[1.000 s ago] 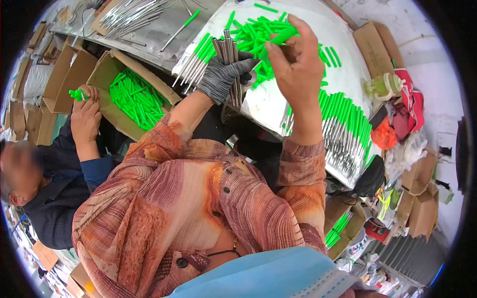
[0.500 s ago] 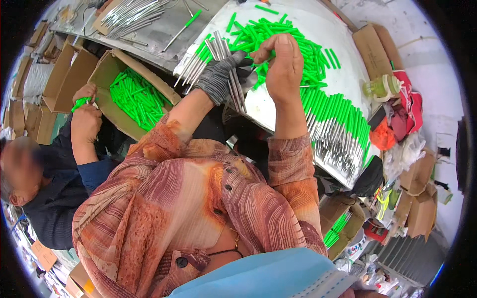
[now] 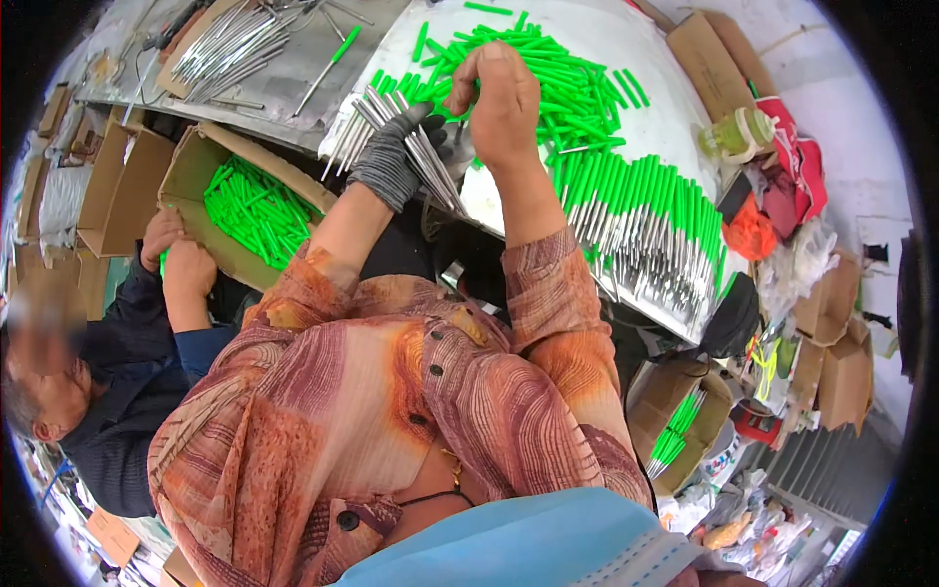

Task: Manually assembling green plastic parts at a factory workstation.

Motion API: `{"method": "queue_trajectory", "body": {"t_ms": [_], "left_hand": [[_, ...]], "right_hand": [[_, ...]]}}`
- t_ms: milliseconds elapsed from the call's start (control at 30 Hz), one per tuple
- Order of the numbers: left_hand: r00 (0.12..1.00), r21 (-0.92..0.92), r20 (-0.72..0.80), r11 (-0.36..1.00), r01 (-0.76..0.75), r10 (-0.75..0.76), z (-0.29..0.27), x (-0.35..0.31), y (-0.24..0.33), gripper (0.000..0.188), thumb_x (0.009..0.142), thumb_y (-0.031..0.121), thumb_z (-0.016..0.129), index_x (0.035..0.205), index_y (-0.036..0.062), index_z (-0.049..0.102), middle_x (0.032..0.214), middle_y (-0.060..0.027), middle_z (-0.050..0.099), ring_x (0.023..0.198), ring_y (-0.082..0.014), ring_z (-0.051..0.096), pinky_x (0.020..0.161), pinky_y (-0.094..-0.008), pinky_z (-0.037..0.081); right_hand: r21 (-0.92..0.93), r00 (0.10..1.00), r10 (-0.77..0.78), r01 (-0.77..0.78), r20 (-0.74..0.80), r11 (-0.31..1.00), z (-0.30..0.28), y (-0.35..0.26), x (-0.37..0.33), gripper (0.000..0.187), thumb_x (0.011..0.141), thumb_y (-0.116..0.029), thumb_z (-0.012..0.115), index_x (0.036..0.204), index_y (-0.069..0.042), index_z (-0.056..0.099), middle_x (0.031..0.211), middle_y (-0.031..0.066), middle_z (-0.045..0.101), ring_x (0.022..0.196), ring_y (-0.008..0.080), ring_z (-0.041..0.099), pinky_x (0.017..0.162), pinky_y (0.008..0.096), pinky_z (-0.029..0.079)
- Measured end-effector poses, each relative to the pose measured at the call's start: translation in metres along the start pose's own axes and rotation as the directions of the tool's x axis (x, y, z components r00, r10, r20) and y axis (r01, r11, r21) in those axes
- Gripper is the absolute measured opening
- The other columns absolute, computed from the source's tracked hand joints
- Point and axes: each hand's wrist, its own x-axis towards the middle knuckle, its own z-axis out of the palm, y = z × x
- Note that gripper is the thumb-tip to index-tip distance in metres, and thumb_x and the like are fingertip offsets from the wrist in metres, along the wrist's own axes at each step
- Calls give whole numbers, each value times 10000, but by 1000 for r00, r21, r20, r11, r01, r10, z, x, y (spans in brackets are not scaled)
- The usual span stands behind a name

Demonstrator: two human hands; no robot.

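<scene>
My left hand (image 3: 389,164), in a grey knitted glove, is closed around a bundle of thin metal rods (image 3: 433,172) that slants across the palm. My right hand (image 3: 507,110) is bare, and its fingers curl toward the thumb beside the left fingertips. Whatever its fingertips hold, if anything, is hidden. Behind it spreads a heap of bright green tubes (image 3: 577,93) on a white board (image 3: 675,93). Metal rods with green ends (image 3: 641,220) lie side by side on the board, right of my right forearm. More green-ended rods (image 3: 342,147) stick out left of the glove.
A cardboard box (image 3: 186,186) of green tubes stands at the left, with a co-worker's hands (image 3: 181,254) at its edge. Bare metal rods (image 3: 230,49) lie on the grey table. A green-lidded jar (image 3: 734,135) and a lower carton (image 3: 724,391) are on the right.
The rod bundle in my left hand has tipped from nearly upright to slanted. My right hand has come slightly left, toward the glove. The co-worker's hands have shifted against the box.
</scene>
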Motion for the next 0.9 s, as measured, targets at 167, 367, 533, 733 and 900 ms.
{"method": "queue_trajectory", "body": {"t_ms": [167,367,533,733,900], "left_hand": [[1000,-42,7,999,20,-19,2,-1,5,250,811,203,615,1009,54,576,866,-97,578,733,-220,557,650,-389,511],[999,-42,38,999,-6,7,2,-9,4,245,825,202,606,1012,48,570,829,-86,566,728,-217,568,653,-395,520],[999,14,39,1000,-14,13,-5,-11,9,334,778,198,657,1050,38,547,842,-93,573,747,-240,560,651,-393,518],[998,102,-22,993,-54,56,16,-27,19,304,791,196,649,1039,41,566,802,-87,569,712,-216,560,652,-392,514],[992,90,-44,989,-114,118,13,-33,27,266,773,172,670,991,39,594,792,-89,547,693,-219,553,701,-406,521]], "right_hand": [[-4,992,117,-117,-54,993,-1,-4,-2,338,903,-239,362,668,-15,458,565,62,469,472,137,441,497,284,429],[-269,999,-40,39,1,962,-2,16,-4,321,889,-200,365,652,-2,453,543,65,440,529,153,483,520,286,411],[-118,999,-32,33,10,993,-9,28,-22,328,874,-182,342,647,3,490,590,85,499,564,161,503,554,290,416],[-242,999,33,-31,6,970,-14,30,-22,332,849,-176,352,618,1,512,613,94,539,589,175,515,587,300,421],[-270,999,37,-38,-11,962,-7,29,-22,338,853,-184,350,616,-5,511,609,92,537,596,182,516,592,314,420]]}}
